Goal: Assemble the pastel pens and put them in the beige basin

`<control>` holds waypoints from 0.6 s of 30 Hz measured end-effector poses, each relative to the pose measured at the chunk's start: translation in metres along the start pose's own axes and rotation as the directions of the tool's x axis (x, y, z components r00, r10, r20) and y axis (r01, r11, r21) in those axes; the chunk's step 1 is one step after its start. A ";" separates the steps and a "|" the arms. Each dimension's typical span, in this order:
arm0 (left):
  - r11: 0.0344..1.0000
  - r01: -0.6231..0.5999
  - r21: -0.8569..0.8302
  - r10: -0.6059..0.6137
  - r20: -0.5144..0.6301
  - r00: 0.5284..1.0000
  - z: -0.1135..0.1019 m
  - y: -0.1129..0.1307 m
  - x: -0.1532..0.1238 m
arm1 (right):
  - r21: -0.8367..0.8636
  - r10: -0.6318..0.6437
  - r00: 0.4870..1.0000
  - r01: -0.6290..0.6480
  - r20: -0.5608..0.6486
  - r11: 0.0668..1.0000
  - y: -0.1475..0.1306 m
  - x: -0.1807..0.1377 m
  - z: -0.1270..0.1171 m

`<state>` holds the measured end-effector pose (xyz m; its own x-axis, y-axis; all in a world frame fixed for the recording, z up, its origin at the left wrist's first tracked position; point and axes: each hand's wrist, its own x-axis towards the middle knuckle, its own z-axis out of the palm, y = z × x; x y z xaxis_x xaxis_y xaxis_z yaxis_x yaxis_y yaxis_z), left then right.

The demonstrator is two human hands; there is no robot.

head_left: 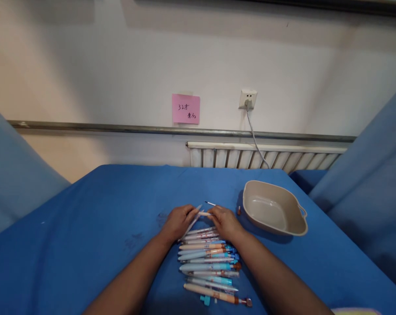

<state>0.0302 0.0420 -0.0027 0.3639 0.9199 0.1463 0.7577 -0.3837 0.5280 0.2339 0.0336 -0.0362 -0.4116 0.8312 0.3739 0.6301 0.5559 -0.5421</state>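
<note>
The two hands meet near the middle of the blue sheet [119, 205], the left hand [181, 220] and right hand [227, 223] each pinching one end of a pale tube [204, 214]. A clear pen [190, 227] slants under the left hand, running from seven to one o'clock. At the right fingertips a thin refill [210, 203] points to ten o'clock; whether it is gripped or loose, I cannot tell. From the hands, a row of pens [204, 266] lies at six o'clock, a teal cap [204, 300] beyond it, and the tub [265, 210] at three.

A sudden slip of the pinch could fling the tube away. The right wrist, close above the row's top end, could knock pens askew if it drops. The refill, if loose, could roll off.
</note>
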 end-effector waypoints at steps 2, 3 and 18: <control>1.000 0.015 0.017 -0.015 0.006 1.000 0.000 -0.001 0.000 | -0.012 -0.020 1.000 0.020 -0.002 1.000 0.000 -0.001 0.001; 1.000 0.014 0.019 -0.014 0.009 1.000 0.000 -0.001 0.000 | -0.015 -0.022 1.000 0.022 -0.003 1.000 -0.001 -0.001 0.001; 1.000 0.025 0.002 -0.025 0.060 0.998 -0.002 0.003 0.000 | -0.026 -0.041 0.999 0.041 -0.010 0.999 -0.001 -0.001 0.002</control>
<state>0.0313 0.0409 0.0002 0.3763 0.9228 0.0828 0.7677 -0.3606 0.5297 0.2324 0.0327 -0.0379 -0.4306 0.8073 0.4036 0.6293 0.5891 -0.5069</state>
